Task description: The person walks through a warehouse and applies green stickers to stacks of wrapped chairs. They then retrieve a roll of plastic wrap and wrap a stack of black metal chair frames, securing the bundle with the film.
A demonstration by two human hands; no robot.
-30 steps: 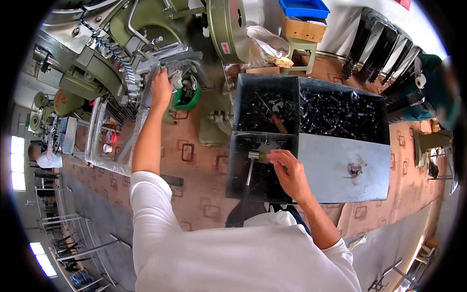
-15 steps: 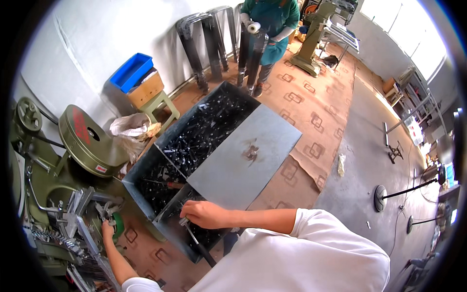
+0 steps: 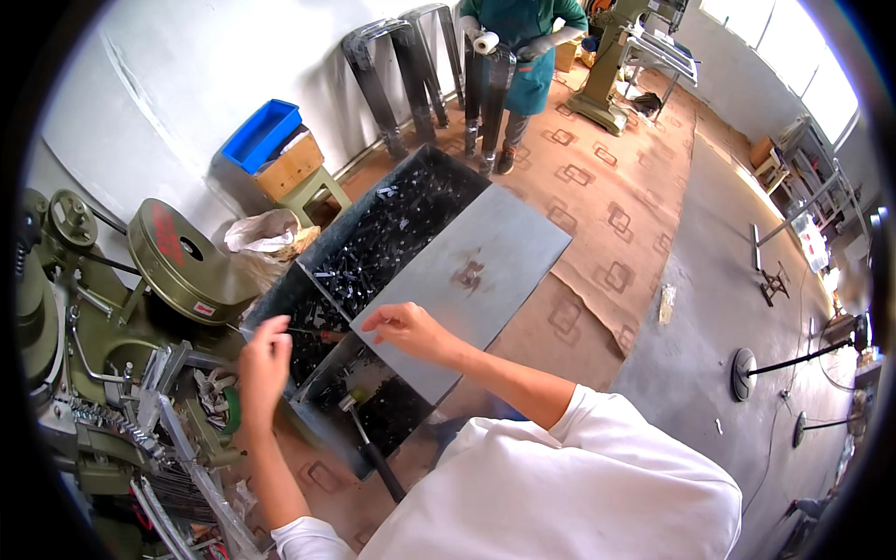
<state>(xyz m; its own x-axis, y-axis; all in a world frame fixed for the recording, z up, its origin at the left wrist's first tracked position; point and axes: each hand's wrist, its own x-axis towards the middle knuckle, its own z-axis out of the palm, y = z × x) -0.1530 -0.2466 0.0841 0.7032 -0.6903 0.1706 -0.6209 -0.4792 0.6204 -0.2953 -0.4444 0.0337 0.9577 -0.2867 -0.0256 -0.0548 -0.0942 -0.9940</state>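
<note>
My left hand is raised beside the left rim of a metal bin, its fingers loosely bent and slightly apart, with nothing visible in them. Over the near left edge of a grey metal plate, my right hand hovers with bent, parted fingers and no visible object. The plate covers the right part of the bin. Small dark metal parts fill the far compartment. In the nearest compartment, a hammer leans with its metal head inside and its dark handle toward me. A red-handled tool lies between the hands.
A green machine with a round housing stands at left, its metal bars close to my left forearm. A blue tray sits on a wooden box atop a stool. Beyond the bin, a person in a green apron stands beside dark wrapped frames.
My left hand has left the machine by the green part and risen toward the bin. My right hand has moved up from beside the hammer head to over the plate. The view has shifted slightly.
</note>
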